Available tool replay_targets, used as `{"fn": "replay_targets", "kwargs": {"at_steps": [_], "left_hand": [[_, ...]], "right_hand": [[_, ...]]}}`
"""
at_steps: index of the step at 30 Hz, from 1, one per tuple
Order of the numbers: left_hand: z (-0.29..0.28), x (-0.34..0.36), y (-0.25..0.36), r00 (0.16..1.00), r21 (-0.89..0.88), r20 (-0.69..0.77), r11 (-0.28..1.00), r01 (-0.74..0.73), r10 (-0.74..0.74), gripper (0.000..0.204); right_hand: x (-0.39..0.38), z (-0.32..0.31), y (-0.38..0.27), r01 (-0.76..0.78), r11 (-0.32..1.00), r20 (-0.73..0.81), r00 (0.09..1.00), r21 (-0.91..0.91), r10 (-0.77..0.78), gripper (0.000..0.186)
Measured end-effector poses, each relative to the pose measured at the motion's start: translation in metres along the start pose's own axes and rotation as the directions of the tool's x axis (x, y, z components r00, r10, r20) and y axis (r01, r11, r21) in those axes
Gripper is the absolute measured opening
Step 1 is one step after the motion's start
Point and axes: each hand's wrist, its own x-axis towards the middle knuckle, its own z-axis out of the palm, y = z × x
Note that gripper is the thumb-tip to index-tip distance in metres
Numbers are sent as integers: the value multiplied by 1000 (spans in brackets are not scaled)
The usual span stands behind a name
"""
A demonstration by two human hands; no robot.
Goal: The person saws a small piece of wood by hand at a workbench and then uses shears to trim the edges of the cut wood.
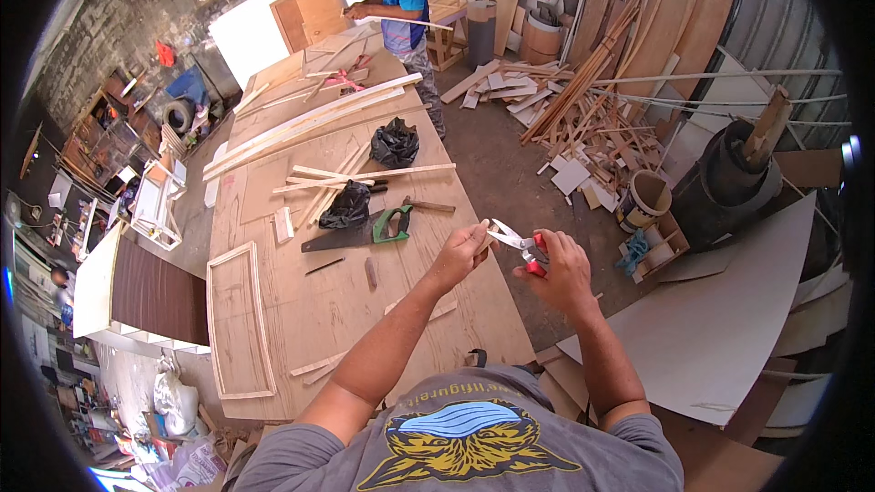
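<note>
Plywood tabletop (310,310) fills a cluttered woodworking shop, with offcuts heaped on the floor beyond it. Over the tabletop's near right edge, the right hand (556,264) has its grip closed on the red handles of a pair of pliers (519,244), whose metal jaws point left. The left hand (460,253), just beside the jaws, pinches something too small to identify. Farther up the tabletop lie a green-handled handsaw (360,230), two black bags and loose wooden strips (328,182). Another person (401,0) stands at the tabletop's far end.

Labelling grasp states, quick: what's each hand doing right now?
Left hand: fingers pinched at the metal jaw tips; anything held is too small to tell.
Right hand: closed on red-handled metal pliers.
</note>
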Motion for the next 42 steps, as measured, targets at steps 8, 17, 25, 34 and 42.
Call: {"fn": "replay_targets", "kwargs": {"at_steps": [8, 17, 25, 34, 42], "left_hand": [[-16, -16, -9, 997, 230, -64, 973, -34, 50, 48], [-30, -39, -16, 970, 390, -210, 920, -30, 121, 45], [-51, -60, -43, 949, 487, -283, 873, 21, 135, 47], [-69, -68, -84, 938, 378, -347, 917, 129, 11, 48], [-110, -114, -202, 874, 599, -451, 787, 147, 181, 40]], "right_hand": [[-7, 25, 7, -105, 993, 63, 992, -45, 108, 58], [-3, 51, 1, 43, 999, 19, 999, -5, -43, 56], [-9, 88, -10, 50, 988, 62, 997, -148, -42, 49], [-12, 122, -2, -115, 993, 211, 971, 11, 110, 45], [-34, 169, 36, -243, 967, 372, 893, -78, 254, 38]]}}
